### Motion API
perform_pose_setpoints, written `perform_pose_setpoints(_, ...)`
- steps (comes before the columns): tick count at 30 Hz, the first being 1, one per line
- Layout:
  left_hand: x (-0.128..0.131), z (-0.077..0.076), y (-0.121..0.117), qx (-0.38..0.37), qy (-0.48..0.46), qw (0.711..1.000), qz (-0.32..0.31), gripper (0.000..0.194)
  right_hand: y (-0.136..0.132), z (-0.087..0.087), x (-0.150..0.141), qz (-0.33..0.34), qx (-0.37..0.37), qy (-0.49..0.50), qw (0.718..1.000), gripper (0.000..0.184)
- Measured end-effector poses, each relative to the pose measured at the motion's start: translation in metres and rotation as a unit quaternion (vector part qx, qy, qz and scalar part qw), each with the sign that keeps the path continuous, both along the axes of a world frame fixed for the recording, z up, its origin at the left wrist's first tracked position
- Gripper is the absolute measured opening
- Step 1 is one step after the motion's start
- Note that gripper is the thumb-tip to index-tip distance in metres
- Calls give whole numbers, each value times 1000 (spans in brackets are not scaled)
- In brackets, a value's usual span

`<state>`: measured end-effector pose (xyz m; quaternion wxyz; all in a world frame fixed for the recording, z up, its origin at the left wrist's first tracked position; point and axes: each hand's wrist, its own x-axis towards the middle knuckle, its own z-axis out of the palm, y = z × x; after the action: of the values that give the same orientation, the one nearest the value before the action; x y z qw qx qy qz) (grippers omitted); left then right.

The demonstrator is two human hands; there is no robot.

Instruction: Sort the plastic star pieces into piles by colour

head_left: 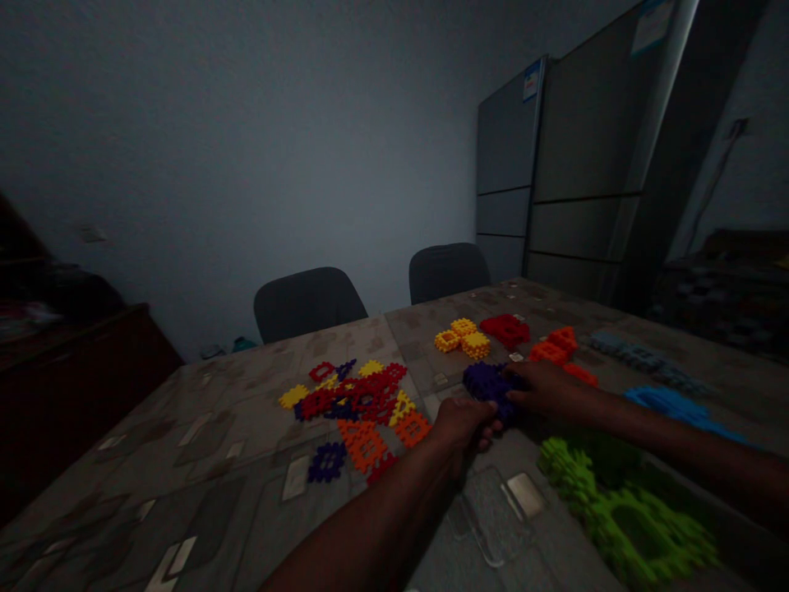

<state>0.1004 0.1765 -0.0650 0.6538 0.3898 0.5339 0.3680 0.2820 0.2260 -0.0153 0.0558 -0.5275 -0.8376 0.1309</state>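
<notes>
A stack of purple interlocking plastic tiles (484, 378) sits on the table between my hands. My left hand (461, 423) is closed at its near end, thumb and fingers curled on a purple piece. My right hand (542, 388) grips the far right side of the same stack, its fingertips partly hidden. Left of my hands lies a loose, mixed heap of red tiles (366, 399), with yellow, purple and orange tiles among them. An orange tile (412, 428) is the closest of these to my left hand. Beyond the stack stand yellow tile stacks (474, 344).
Sorted by colour on the right are red tiles (505, 330), orange tiles (551, 345), grey-blue tiles (641, 359), blue tiles (669, 404) and green tiles (659, 534). The patterned table (215, 460) meets two dark chairs (308, 302) at its far edge. Tall cabinets (579, 156) stand behind.
</notes>
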Motion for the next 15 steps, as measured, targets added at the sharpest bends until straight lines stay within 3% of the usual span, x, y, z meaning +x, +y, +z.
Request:
perform_pose_setpoints(8, -4, -5, -10, 42, -32, 998, 27, 19, -6, 11, 4, 2, 15, -36, 999, 37)
perform_pose_setpoints(12, -4, -6, -21, 53, -51, 996, 49, 23, -15, 16, 6, 27, 4, -51, 998, 33)
perform_pose_setpoints(15, -1, -8, -25, 45, -60, 995, 65, 18, -24, 17, 4, 44, 11, -74, 996, 40)
